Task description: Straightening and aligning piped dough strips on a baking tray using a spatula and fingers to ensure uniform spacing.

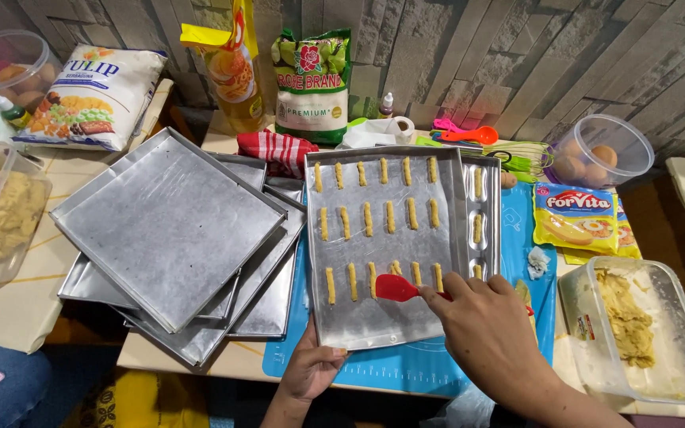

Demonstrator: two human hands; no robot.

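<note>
Landmark: baking tray [374, 321], thin bright metal, flat on blue mat [406, 368]

- Left of tray: stack of empty trays [170, 230], overlapping, tilted askew
- Tray, near edge: left hand [311, 371], thumb over rim, fingers beneath, clamped on tray. Judged light, stiff, slick; best gripped at rim
- On tray: dough sticks [369, 218], pale yellow, short, three rows. Judged soft, fragile; lift from below only
- Tray, near row: red spatula [396, 288], blade flat among sticks. Judged flexible
- Right hand [489, 321], fingers closed around spatula handle
- Right of tray: clear tub of dough [636, 329]
</note>
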